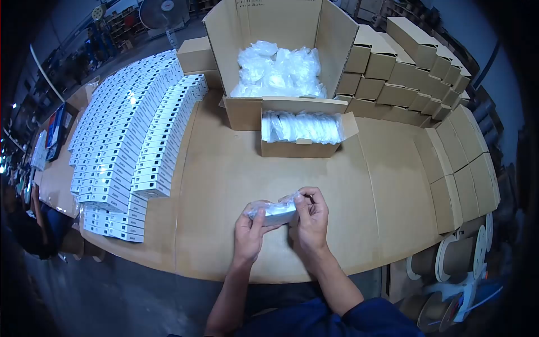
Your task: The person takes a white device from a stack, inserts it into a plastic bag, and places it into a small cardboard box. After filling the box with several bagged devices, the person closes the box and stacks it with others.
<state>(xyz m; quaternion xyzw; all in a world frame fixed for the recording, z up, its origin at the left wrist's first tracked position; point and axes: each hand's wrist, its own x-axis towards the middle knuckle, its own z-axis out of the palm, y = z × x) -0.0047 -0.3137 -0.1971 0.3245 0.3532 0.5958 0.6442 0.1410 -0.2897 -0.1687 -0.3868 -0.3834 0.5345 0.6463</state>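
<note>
Both my hands hold one small white item in a clear plastic bag (pixel 276 212) just above the cardboard-covered table (pixel 224 180), near its front edge. My left hand (pixel 250 227) grips the bag's left end from below. My right hand (pixel 312 218) pinches the right end, fingers curled over the top. Straight ahead lies a small open carton (pixel 300 147) filled with similar bagged items. Behind it stands a large open box (pixel 245 111) also full of bagged items.
Rows of small white boxes (pixel 132 135) fan out across the left of the table. Closed brown cartons (pixel 410 73) are stacked at the back right and along the right edge. Cardboard reels (pixel 457 255) sit at the lower right. A person's sleeve (pixel 22 224) shows at far left.
</note>
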